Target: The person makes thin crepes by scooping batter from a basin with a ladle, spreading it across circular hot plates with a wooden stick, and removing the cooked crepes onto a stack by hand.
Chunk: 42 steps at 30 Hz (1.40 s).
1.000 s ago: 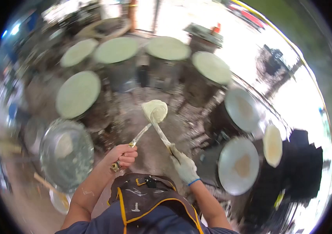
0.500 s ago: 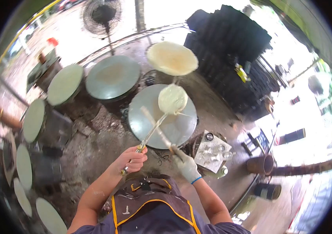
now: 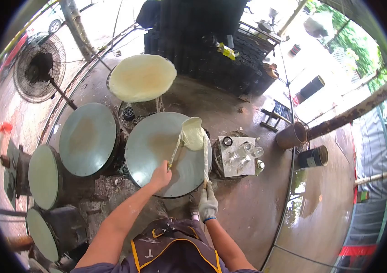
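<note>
My bare left hand (image 3: 160,176) is closed around the handle of a ladle (image 3: 175,154). The ladle's bowl, coated with pale, thick batter (image 3: 193,134), is over the right part of a large round griddle (image 3: 145,152). In a white knit glove, my right hand (image 3: 208,205) grips a batter-smeared stick (image 3: 206,159) that points away from me, its far end close to the batter. No sheet of batter lies on this griddle, which has a brownish patch in its middle. Whether the ladle touches the griddle I cannot tell.
A pale round sheet (image 3: 142,78) covers a raised disc beyond the griddle. More round griddles (image 3: 88,139) stand to the left, near a fan (image 3: 40,68). Glass jars (image 3: 244,149) sit on a board (image 3: 230,169) at right. Dark stacked blocks (image 3: 193,41) rise behind.
My view has turned right. My left hand has reached forward, bringing the ladle to the griddle's right side and tilting it. The stick has swung from slanting left to pointing nearly straight away.
</note>
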### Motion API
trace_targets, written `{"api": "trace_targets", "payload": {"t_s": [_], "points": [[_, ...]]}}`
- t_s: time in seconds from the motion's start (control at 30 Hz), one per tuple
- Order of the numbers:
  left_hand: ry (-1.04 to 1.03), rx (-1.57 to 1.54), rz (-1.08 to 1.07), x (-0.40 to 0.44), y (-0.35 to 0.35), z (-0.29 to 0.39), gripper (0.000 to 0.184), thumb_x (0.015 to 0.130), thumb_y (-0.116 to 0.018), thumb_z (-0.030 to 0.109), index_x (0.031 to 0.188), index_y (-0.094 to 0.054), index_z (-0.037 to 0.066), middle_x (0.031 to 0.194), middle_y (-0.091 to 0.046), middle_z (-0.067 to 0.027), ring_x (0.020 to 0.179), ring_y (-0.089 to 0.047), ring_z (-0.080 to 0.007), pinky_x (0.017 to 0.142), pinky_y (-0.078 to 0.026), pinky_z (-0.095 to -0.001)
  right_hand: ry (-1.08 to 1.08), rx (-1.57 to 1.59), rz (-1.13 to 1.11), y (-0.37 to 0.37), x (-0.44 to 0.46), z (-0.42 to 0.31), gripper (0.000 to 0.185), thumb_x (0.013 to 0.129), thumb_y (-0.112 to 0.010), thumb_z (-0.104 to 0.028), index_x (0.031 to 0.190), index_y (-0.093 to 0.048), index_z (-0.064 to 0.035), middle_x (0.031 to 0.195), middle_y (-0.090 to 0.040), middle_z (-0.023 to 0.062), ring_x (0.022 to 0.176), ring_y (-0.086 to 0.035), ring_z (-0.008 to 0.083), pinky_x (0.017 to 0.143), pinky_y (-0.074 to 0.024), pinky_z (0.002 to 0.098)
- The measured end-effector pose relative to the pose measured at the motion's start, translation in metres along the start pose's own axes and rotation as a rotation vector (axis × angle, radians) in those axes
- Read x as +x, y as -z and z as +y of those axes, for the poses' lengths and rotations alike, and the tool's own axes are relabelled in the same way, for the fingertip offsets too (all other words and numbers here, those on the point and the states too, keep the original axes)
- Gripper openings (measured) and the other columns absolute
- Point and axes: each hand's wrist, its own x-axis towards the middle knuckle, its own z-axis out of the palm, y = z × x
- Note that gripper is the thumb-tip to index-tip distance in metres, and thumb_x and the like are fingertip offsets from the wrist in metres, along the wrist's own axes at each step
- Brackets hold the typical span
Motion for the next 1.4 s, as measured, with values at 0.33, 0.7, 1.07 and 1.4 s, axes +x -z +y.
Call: {"api": "trace_targets", "payload": {"t_s": [0.33, 0.7, 1.07, 1.4], "points": [[0.01, 0.318, -0.03, 0.023, 0.091, -0.037, 0.024, 0.086, -0.043, 0.007, 0.11, -0.043, 0.004, 0.09, -0.062, -0.0283, 0.086, -0.06, -0.046, 0.076, -0.045, -0.0535, -0.109, 0.377, 0.011, -0.029, 0.012, -0.052, 0.041, 0.095, -0.05, -0.022, 0.132, -0.052, -0.0046, 0.126, -0.06, 0.013, 0.113, -0.056, 0.0187, 0.096, -0.0407, 0.0287], [0.04, 0.438, 0.137, 0.003, 0.128, -0.058, 0.035, 0.089, -0.053, 0.016, 0.121, -0.045, 0.008, 0.1, -0.054, -0.0233, 0.083, -0.061, -0.042, 0.072, -0.049, -0.0492, -0.311, 0.623, 0.094, -0.074, 0.022, -0.043, 0.038, 0.092, -0.058, -0.025, 0.129, -0.058, -0.0155, 0.093, -0.065, 0.0032, 0.064, -0.055, 0.0099, 0.06, -0.0481, 0.0243], [-0.073, 0.581, 0.273, -0.054, 0.166, -0.087, 0.062, 0.076, -0.054, -0.006, 0.132, -0.053, 0.02, 0.087, -0.044, -0.0143, 0.073, -0.053, -0.0324, 0.064, -0.046, -0.0405, 0.083, 0.241, -0.047, -0.1, 0.045, -0.043, 0.041, 0.093, -0.054, -0.027, 0.131, -0.056, -0.0121, 0.082, -0.063, 0.0017, 0.062, -0.05, 0.0063, 0.055, -0.0429, 0.0219], [0.012, 0.45, 0.266, -0.104, 0.174, -0.089, 0.061, 0.073, -0.06, -0.003, 0.129, -0.055, 0.021, 0.089, -0.043, -0.0126, 0.077, -0.054, -0.0318, 0.064, -0.046, -0.0413, -0.097, 0.411, 0.045, -0.082, 0.077, -0.01, 0.039, 0.092, -0.054, -0.026, 0.129, -0.057, -0.0146, 0.076, -0.059, -0.0026, 0.06, -0.051, 0.0074, 0.049, -0.0408, 0.0257]]}}
